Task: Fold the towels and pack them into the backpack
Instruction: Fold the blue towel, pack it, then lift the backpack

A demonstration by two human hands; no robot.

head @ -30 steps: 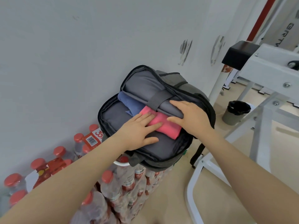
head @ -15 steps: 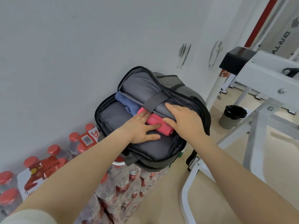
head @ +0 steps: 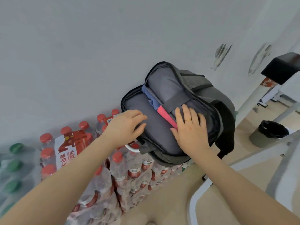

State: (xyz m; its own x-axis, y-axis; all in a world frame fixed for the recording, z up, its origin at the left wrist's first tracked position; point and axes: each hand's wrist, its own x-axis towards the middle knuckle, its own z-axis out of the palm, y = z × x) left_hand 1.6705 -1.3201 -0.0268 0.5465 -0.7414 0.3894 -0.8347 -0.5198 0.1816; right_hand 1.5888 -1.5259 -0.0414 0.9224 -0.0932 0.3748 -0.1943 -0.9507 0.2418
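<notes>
A grey backpack (head: pixel 211 95) lies unzipped on top of stacked packs of red-capped water bottles (head: pixel 129 172), pushed up against a pale wall (head: pixel 81 46). Its main compartment gapes open, and two towels sit tucked inside it along the fold between the front flap and the padded inner panel: a blue towel (head: pixel 151 99) toward the top end of the bag and a pink towel (head: pixel 165 115) just below it, the two touching where they meet. Only a narrow strip of each shows. A grey strap (head: pixel 177 102) crosses the inner panel just beside the pink towel. The left hand (head: pixel 125 127) rests on the near edge of the open front flap, its fingers loosely bent over the fabric; whether they actually grasp the flap cannot be told. The right hand (head: pixel 190 129) lies flat, fingers spread and straight, pressing on the inner panel with its thumb side against the lower end of the pink towel; a gold ring (head: pixel 188 120) shows on one finger. More bottles with green caps (head: pixel 13 159) stand at the far left. To the right, a bin lined with a black bag (head: pixel 269 132) stands on the floor near a white metal frame (head: pixel 259 98).
</notes>
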